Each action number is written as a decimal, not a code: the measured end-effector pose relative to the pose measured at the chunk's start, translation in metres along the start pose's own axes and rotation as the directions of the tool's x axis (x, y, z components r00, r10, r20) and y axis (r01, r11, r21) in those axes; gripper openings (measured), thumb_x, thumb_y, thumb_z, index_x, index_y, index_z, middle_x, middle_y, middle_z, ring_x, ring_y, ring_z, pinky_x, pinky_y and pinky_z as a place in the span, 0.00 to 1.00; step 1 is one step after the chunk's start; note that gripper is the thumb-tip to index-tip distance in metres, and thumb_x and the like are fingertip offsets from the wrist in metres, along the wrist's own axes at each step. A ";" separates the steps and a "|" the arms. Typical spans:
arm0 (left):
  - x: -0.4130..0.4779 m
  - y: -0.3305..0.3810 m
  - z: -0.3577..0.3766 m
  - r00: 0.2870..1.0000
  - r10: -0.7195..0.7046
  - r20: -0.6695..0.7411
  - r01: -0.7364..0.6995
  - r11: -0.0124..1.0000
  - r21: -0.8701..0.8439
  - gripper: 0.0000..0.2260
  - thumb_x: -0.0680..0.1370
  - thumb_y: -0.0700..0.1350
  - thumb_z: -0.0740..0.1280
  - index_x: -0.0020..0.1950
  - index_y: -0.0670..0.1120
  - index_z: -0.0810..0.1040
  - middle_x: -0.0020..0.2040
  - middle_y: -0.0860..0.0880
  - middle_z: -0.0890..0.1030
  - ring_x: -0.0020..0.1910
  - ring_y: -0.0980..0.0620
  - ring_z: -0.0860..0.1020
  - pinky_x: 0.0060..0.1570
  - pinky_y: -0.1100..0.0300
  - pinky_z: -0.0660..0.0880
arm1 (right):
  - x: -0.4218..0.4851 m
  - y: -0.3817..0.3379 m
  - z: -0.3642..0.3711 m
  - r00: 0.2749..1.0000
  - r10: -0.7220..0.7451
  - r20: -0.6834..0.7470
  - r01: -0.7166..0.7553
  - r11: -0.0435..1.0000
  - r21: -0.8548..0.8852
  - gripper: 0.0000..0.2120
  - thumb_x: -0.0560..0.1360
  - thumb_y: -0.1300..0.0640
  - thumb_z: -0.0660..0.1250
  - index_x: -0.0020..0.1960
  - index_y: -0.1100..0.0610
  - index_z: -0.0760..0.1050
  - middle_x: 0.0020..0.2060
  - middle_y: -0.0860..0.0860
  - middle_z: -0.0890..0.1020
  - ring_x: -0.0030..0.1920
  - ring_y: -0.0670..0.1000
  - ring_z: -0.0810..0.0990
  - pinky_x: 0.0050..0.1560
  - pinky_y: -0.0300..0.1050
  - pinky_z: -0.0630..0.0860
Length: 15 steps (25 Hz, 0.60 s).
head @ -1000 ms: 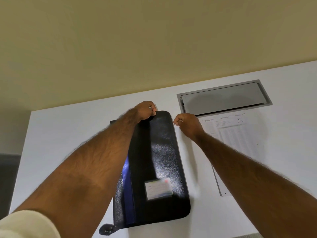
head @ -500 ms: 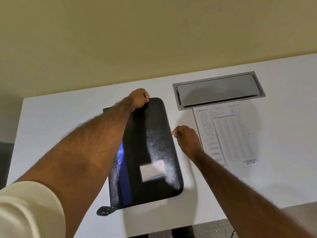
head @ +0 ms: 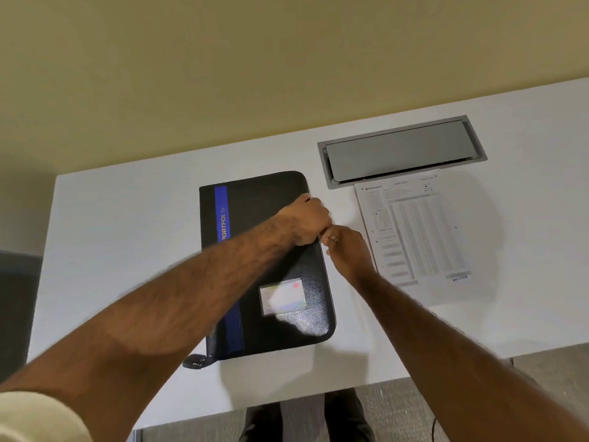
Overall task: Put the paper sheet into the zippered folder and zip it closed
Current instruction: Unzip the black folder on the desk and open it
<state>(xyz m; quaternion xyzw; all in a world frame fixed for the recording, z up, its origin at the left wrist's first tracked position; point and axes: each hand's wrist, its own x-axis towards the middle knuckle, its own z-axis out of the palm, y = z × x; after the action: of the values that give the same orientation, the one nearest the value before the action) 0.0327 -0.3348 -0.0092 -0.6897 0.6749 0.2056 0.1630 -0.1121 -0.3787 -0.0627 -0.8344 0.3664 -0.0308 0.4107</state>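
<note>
White table [head: 127,250] by beige wall [head: 223,74]; left hand [head: 307,221] grips the folder [head: 264,205], right hand [head: 347,250] pinches its edge

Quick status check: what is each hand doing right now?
Left hand: fingers curled over the right edge of the zippered folder, holding it.
Right hand: pinching what looks like the zipper pull at that edge.

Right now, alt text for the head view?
Two bare hands work at the right edge of a black portfolio folder lying flat on a white table: the left hand grips the edge, the right hand pinches what looks like the zipper pull beside it. The printed paper sheet lies to its right, outside the folder, next to a grey cable hatch.
</note>
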 end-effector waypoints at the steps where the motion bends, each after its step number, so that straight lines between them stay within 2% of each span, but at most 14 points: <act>1: -0.001 0.001 0.001 0.999 -0.036 0.022 0.037 0.999 -0.022 0.10 0.80 0.40 0.63 0.57 0.48 0.80 0.61 0.46 0.78 0.67 0.45 0.71 0.75 0.41 0.58 | 0.000 0.000 0.000 1.000 0.006 0.002 -0.006 1.000 0.010 0.16 0.77 0.55 0.56 0.42 0.57 0.81 0.41 0.54 0.85 0.39 0.55 0.84 0.41 0.47 0.79; 4: -0.003 -0.002 0.000 0.992 -0.103 0.079 0.116 0.974 -0.195 0.10 0.78 0.36 0.64 0.56 0.47 0.80 0.63 0.44 0.75 0.70 0.43 0.68 0.75 0.34 0.55 | 0.001 0.001 0.001 0.998 0.054 0.010 -0.054 0.999 0.003 0.13 0.78 0.63 0.59 0.41 0.58 0.80 0.40 0.54 0.85 0.39 0.55 0.84 0.41 0.47 0.79; 7: -0.004 -0.001 -0.001 0.990 -0.117 0.073 0.132 0.959 -0.251 0.08 0.78 0.35 0.65 0.52 0.47 0.78 0.61 0.43 0.74 0.66 0.43 0.69 0.74 0.35 0.58 | -0.004 0.006 0.005 0.996 0.074 0.047 -0.072 0.997 -0.039 0.12 0.78 0.66 0.60 0.44 0.60 0.82 0.43 0.57 0.85 0.42 0.56 0.84 0.46 0.51 0.81; 12: -0.001 -0.003 0.000 0.988 -0.139 0.065 0.152 0.951 -0.269 0.11 0.75 0.33 0.66 0.54 0.45 0.79 0.56 0.45 0.72 0.61 0.46 0.70 0.72 0.36 0.63 | -0.025 0.008 0.002 0.991 0.116 0.068 -0.116 0.993 -0.002 0.12 0.78 0.64 0.60 0.49 0.56 0.82 0.46 0.53 0.85 0.45 0.53 0.84 0.48 0.46 0.81; 15: -0.001 -0.003 -0.001 0.986 -0.149 0.070 0.163 0.943 -0.289 0.11 0.75 0.33 0.66 0.54 0.45 0.79 0.54 0.46 0.71 0.60 0.45 0.70 0.71 0.37 0.63 | -0.041 0.016 0.002 0.987 0.131 0.097 -0.134 0.991 0.023 0.12 0.76 0.62 0.60 0.48 0.53 0.82 0.46 0.51 0.85 0.45 0.53 0.84 0.48 0.48 0.80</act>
<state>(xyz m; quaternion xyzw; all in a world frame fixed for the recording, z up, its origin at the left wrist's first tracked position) 0.0359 -0.3340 -0.0083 -0.7526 0.5760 0.3062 0.0901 -0.1507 -0.3576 -0.0650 -0.8026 0.4003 0.0311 0.4411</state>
